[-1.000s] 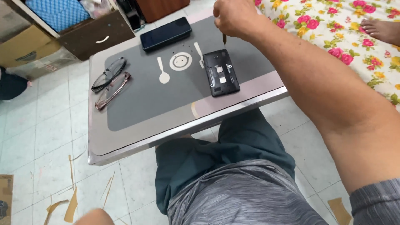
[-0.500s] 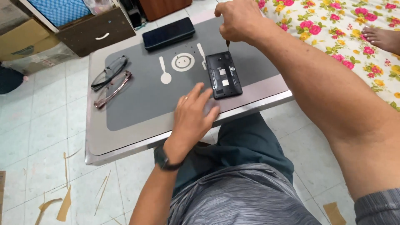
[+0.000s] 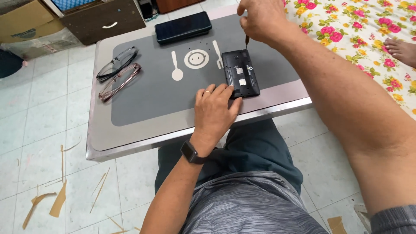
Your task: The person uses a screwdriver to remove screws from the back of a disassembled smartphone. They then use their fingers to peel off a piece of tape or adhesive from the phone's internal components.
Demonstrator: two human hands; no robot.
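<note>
The opened phone (image 3: pixel 241 73) lies back-side up on the grey mat (image 3: pixel 164 93), near the table's (image 3: pixel 99 143) front edge, toward its right end. Your left hand (image 3: pixel 214 110) rests flat at the front edge, fingers together, with the fingertips (image 3: pixel 225 89) touching the phone's lower left corner. Your right hand (image 3: pixel 260 19) hovers above the phone's far end, fingers pinched on a thin screwdriver (image 3: pixel 247 41) whose tip points down at the phone's top edge. A second, dark phone (image 3: pixel 183 27) lies at the table's far edge. Two pairs of glasses (image 3: pixel 118 73) lie side by side near the left edge. A wristwatch (image 3: pixel 190 152) sits on your left wrist.
</note>
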